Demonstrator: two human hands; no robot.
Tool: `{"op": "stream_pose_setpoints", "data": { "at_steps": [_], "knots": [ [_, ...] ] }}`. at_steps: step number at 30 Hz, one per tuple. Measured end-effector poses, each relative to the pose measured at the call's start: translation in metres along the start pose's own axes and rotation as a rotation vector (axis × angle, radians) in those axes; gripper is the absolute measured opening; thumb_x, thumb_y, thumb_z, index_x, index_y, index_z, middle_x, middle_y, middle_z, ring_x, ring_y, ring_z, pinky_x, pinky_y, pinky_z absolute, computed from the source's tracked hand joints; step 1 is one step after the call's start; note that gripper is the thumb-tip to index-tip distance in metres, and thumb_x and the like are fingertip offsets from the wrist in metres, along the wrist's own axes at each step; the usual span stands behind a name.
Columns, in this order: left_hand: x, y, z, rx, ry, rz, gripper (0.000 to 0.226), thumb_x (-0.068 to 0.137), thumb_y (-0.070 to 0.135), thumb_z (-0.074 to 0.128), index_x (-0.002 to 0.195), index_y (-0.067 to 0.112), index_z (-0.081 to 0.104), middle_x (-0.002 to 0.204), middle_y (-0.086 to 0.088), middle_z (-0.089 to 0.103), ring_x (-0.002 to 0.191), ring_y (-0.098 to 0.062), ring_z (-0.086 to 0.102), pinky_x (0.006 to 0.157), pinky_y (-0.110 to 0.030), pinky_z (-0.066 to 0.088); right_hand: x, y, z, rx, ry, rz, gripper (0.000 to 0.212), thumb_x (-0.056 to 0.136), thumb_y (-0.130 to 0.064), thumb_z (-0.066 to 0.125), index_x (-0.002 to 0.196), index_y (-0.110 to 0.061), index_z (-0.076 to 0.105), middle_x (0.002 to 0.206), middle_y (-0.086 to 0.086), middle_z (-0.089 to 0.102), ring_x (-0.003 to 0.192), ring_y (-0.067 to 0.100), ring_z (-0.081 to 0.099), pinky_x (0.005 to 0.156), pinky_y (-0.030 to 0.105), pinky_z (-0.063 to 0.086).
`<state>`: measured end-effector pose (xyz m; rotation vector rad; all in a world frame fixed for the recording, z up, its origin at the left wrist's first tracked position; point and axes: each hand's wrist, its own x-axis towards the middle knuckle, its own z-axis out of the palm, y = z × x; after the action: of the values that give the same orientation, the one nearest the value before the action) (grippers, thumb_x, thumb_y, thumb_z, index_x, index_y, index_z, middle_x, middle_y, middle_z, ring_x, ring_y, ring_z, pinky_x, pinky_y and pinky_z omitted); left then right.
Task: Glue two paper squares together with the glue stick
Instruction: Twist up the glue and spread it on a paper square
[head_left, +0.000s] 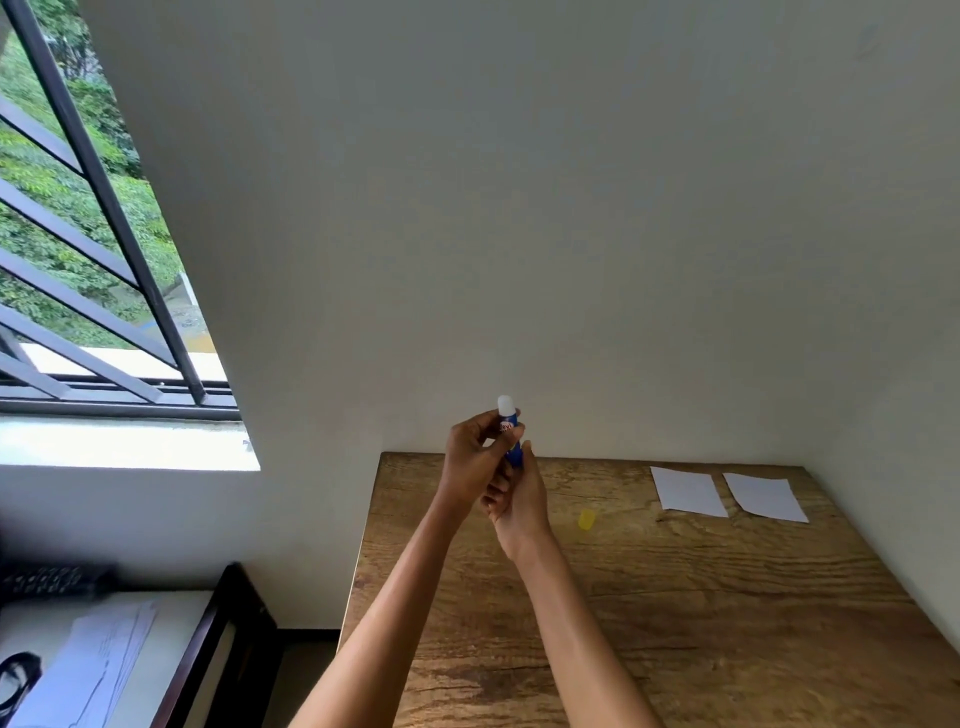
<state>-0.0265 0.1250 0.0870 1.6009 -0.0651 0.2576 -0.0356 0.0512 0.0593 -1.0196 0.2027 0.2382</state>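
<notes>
Both hands hold a blue glue stick (511, 434) upright above the far left part of the wooden table (649, 597). Its white glue tip is exposed at the top. My left hand (475, 457) grips the upper body of the stick, and my right hand (519, 496) holds its base from below. The stick's yellow cap (586, 519) lies on the table just right of my hands. Two white paper squares (691, 491) (766, 497) lie flat side by side at the far right of the table, apart from each other.
A plain white wall stands right behind the table and along its right side. A barred window (88, 249) is at the left. Lower left, a dark-framed surface (208, 649) holds white papers (88, 665) and a black object.
</notes>
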Motion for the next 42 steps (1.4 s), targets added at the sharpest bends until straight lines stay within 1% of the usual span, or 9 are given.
{"op": "stream_pose_setpoints", "data": {
  "at_steps": [5,8,11,16,20,23,28,34,42],
  "knots": [
    [0.009,-0.001,-0.004,-0.067,0.029,-0.011,0.015,0.085,0.016,0.064,0.099,0.023,0.068,0.091,-0.004,0.071,0.08,-0.021,0.069,0.071,-0.034,0.057,0.004,0.003,-0.001,0.12,-0.128,-0.059,0.043,0.098,-0.041,0.033,0.107,-0.012,0.063,0.081,0.006,0.068,0.069,0.013,0.06,0.062,0.028,0.042],
    [0.013,0.0,-0.007,-0.052,0.04,-0.005,0.014,0.086,0.018,0.064,0.094,0.029,0.067,0.085,-0.009,0.072,0.057,-0.02,0.063,0.052,-0.029,0.054,0.006,0.002,0.004,0.046,-0.062,-0.068,0.042,0.096,-0.045,0.035,0.083,-0.014,0.061,0.056,-0.003,0.05,0.051,0.008,0.043,0.05,0.023,0.033],
    [0.021,0.006,-0.008,-0.078,0.067,-0.006,0.017,0.085,0.016,0.065,0.101,0.018,0.068,0.083,-0.004,0.072,0.07,-0.023,0.068,0.064,-0.031,0.057,0.011,-0.006,0.017,-0.001,-0.015,-0.03,0.051,0.094,-0.054,0.034,0.063,-0.017,0.052,0.047,-0.005,0.043,0.042,0.007,0.037,0.042,0.02,0.028],
    [0.037,0.03,-0.014,-0.041,0.057,0.05,0.015,0.086,0.014,0.064,0.097,0.022,0.068,0.088,-0.006,0.07,0.078,-0.025,0.067,0.072,-0.042,0.056,0.013,-0.02,0.036,0.166,-0.171,-0.094,0.042,0.098,-0.042,0.033,0.115,-0.014,0.06,0.084,0.002,0.068,0.066,0.01,0.061,0.054,0.023,0.044],
    [0.046,0.049,-0.022,-0.066,0.043,0.063,0.018,0.085,0.016,0.064,0.086,0.034,0.068,0.078,0.004,0.069,0.072,-0.027,0.062,0.063,-0.029,0.054,0.013,-0.034,0.049,0.134,-0.157,-0.118,0.037,0.091,-0.048,0.042,0.08,-0.015,0.057,0.051,-0.005,0.046,0.046,0.007,0.04,0.046,0.022,0.031],
    [0.049,0.06,-0.024,-0.091,0.004,0.06,0.019,0.085,0.014,0.065,0.088,0.032,0.069,0.082,0.005,0.072,0.077,-0.023,0.064,0.069,-0.03,0.054,0.013,-0.043,0.055,0.144,-0.149,-0.072,0.049,0.094,-0.052,0.036,0.058,-0.019,0.045,0.044,-0.006,0.037,0.039,0.006,0.032,0.041,0.021,0.024],
    [0.046,0.068,-0.027,-0.085,-0.022,0.059,0.018,0.085,0.017,0.065,0.087,0.034,0.07,0.095,-0.007,0.071,0.078,-0.018,0.065,0.069,-0.036,0.054,0.01,-0.038,0.053,0.195,-0.203,-0.144,0.035,0.093,-0.045,0.041,0.091,-0.017,0.061,0.066,-0.002,0.053,0.053,0.008,0.042,0.048,0.023,0.032],
    [0.042,0.063,-0.024,-0.054,-0.078,0.062,0.02,0.085,0.015,0.064,0.091,0.034,0.069,0.087,-0.005,0.072,0.08,-0.028,0.061,0.074,-0.035,0.053,0.007,-0.04,0.049,0.192,-0.164,-0.093,0.043,0.095,-0.047,0.036,0.069,-0.017,0.053,0.048,-0.005,0.041,0.042,0.007,0.035,0.042,0.021,0.025],
    [0.036,0.047,-0.022,-0.031,-0.077,0.076,0.018,0.086,0.009,0.062,0.094,0.025,0.067,0.094,-0.009,0.07,0.085,-0.02,0.064,0.078,-0.035,0.053,0.008,-0.033,0.034,0.188,-0.18,-0.06,0.037,0.097,-0.04,0.037,0.076,-0.015,0.055,0.053,-0.004,0.044,0.044,0.007,0.037,0.041,0.02,0.029]
  ]
}}
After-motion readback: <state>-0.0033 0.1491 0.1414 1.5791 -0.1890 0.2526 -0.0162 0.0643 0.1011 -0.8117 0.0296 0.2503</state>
